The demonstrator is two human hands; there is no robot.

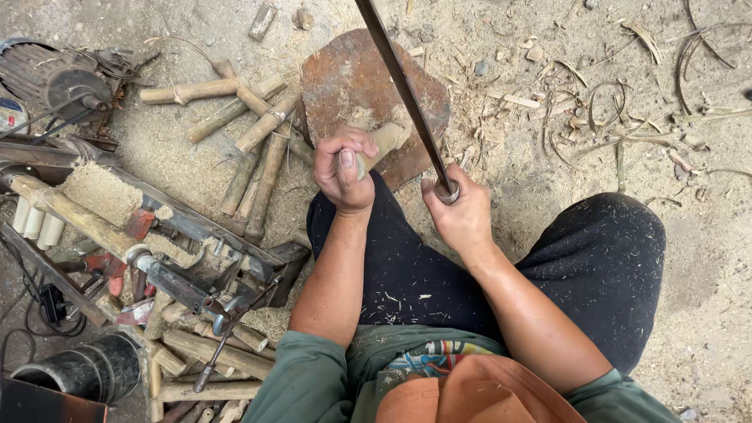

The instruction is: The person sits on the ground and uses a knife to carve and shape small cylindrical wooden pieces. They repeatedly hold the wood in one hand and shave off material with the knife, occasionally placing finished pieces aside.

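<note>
My left hand [342, 168] is closed around a short bamboo piece [385, 141], holding it at a slant against a rusty flat metal slab [352, 74] on the ground. My right hand [462, 210] grips the handle end of a long dark blade [403, 86] that runs up and to the left, out of the top of the view. The blade passes just right of the bamboo piece. Both forearms reach out over my knees in dark trousers.
A pile of cut bamboo sticks [251, 133] lies left of the slab. Further left stand a lathe-like machine [157, 243] caked in sawdust, a motor [63, 78] and a black pipe [86, 368]. Shavings and bamboo strips [611, 110] litter the dirt at right.
</note>
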